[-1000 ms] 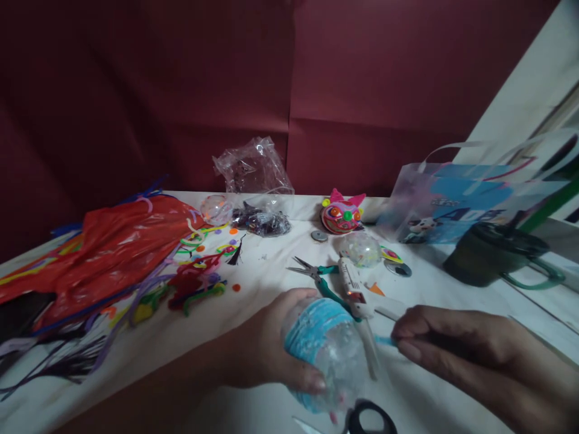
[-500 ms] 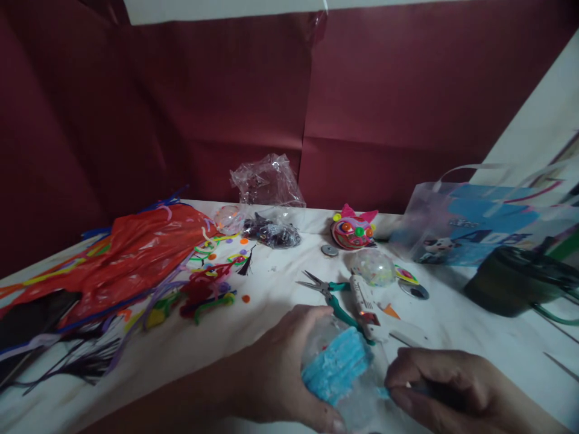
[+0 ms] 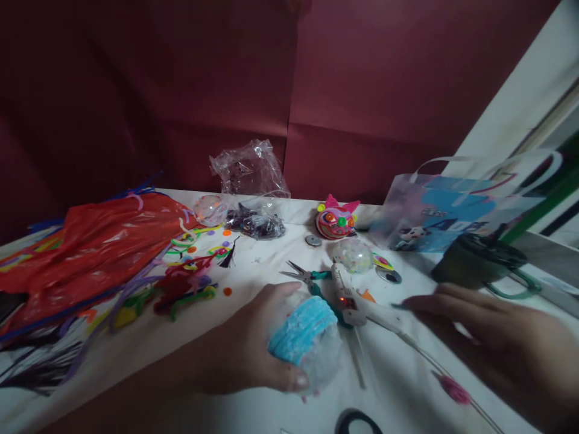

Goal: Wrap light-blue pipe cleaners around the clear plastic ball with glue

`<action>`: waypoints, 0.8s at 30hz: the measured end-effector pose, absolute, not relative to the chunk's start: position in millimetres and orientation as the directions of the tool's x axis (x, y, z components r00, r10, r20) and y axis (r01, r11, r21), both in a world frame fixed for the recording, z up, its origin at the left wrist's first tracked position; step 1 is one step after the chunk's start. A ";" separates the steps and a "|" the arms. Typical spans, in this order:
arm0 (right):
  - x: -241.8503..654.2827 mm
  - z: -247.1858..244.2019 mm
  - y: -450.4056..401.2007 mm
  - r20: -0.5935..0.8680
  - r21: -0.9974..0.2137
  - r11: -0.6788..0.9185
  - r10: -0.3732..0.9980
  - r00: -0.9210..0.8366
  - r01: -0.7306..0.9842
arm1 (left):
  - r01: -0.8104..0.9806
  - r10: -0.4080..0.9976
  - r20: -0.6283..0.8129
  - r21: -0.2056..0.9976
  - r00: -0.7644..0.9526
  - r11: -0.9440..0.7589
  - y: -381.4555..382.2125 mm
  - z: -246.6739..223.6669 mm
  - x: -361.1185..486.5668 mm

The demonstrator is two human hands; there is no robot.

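My left hand [image 3: 266, 343] is wrapped round a clear ball [image 3: 323, 355], with the thumb in front and fingers behind. Rows of bright blue fuzzy chenille strip [image 3: 303, 328] cover the upper part of the ball; the rest is bare and whitish. Off to the right, my right hand [image 3: 493, 343] is apart from the ball and smeared by motion. Its fingers point left above the table, close to a small grey tip, and whether they grip anything is unclear. Beyond the ball lie a white glue gun [image 3: 347, 298] with a lit orange light and green-handled pliers [image 3: 312, 280].
A decorated lion-like head [image 3: 337, 218] stands at the back, near another clear ball [image 3: 355, 255]. A dark cup [image 3: 474, 265] and printed bag [image 3: 447, 211] are right. Red plastic [image 3: 122, 241] and craft pieces spread left. A black handle loop [image 3: 357, 416] shows at the front edge.
My right hand has moved away from the ball, right and upward. My left hand still holds the ball. The view has shifted, so the table things appear further left.
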State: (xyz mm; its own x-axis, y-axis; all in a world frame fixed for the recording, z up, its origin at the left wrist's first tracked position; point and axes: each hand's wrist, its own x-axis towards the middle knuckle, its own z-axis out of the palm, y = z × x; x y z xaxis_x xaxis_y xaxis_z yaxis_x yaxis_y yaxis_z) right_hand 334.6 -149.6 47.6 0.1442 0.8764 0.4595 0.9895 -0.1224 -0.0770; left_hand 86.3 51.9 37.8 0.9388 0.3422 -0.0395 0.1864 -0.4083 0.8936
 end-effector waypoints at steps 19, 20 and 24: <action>346.9 38.1 -134.1 -0.124 -0.025 -0.096 0.988 0.092 0.995 | 0.210 0.399 -0.040 0.896 0.916 -0.392 62.3 41.6 89.9; 344.0 33.0 -133.3 -0.161 -0.008 -0.094 0.983 0.092 0.996 | 0.209 0.402 -0.037 0.895 0.915 -0.394 62.2 41.1 89.9; 339.9 22.5 -130.5 -0.216 0.041 -0.124 0.968 0.130 0.991 | 0.213 0.404 -0.053 0.907 0.913 -0.362 61.3 39.4 89.7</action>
State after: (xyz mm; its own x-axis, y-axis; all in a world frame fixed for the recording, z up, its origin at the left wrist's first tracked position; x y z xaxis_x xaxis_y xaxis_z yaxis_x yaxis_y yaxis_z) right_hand 339.9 -130.5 22.5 0.1304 0.9676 -0.2161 0.9914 -0.1245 0.0412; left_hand 89.7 61.3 39.4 0.9133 0.4039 -0.0526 0.2126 -0.3624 0.9074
